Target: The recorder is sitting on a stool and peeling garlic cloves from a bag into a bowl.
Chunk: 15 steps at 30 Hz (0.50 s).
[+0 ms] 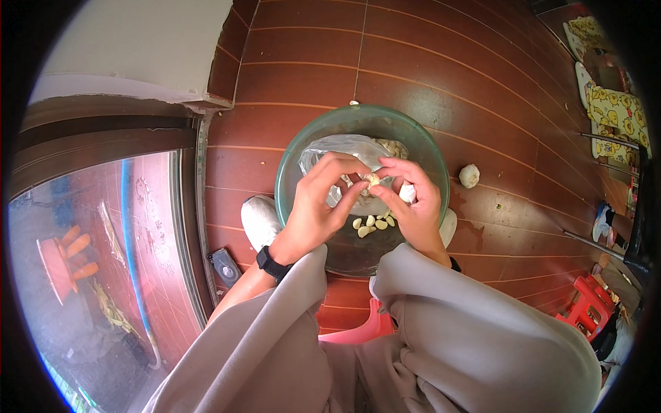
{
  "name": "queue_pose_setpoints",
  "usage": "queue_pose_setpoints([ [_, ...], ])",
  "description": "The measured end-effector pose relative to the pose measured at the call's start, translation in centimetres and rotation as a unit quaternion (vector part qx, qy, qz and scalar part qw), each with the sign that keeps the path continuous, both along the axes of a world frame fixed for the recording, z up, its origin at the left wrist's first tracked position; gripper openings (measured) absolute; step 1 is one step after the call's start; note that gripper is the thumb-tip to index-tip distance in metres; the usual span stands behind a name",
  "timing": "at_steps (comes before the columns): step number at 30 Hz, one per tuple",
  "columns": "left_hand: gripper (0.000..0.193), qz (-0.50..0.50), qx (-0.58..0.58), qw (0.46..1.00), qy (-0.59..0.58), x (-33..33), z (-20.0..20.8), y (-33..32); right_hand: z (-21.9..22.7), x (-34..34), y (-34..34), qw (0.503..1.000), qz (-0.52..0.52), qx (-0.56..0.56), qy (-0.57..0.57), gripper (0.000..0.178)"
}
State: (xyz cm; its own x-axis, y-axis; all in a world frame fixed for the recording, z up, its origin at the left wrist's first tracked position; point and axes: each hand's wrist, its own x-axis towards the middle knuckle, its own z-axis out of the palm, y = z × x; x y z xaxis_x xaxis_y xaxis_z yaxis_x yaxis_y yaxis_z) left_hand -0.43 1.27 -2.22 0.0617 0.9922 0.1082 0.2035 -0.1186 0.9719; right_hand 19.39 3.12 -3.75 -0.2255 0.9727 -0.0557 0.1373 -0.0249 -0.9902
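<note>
My left hand (318, 199) and my right hand (421, 203) meet over a green translucent basin (284, 180). Between their thumbs and fingertips they pinch a pale garlic clove (372, 179). A larger white piece of garlic (407, 193) is tucked against the fingers of my right hand. Below the hands, several peeled cloves (364, 231) lie together in the near part of the basin. A clear plastic bag (330, 146) fills its far part, partly hidden by my hands, with whitish-brown contents (392, 147) at its right that I cannot make out fully.
A garlic bulb (469, 176) sits on the red tiled floor (509, 206) right of the basin. My shoes (260, 219) flank the basin. A phone-like dark object (224, 267) lies by the glass door frame (191, 227) at left. A red plastic stool (591, 303) stands at right.
</note>
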Motion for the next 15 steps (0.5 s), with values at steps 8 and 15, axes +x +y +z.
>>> queue_pose_setpoints([
  [8,0.021,-0.059,-0.02,0.996,0.069,-0.42,0.27,-0.5,0.13,0.63,-0.35,0.998,0.042,0.009,-0.05,0.051],
  [15,0.02,-0.061,-0.017,0.995,0.071,-0.72,0.3,-0.82,0.63,0.53,-0.24,0.998,0.055,0.0,-0.04,0.051],
])
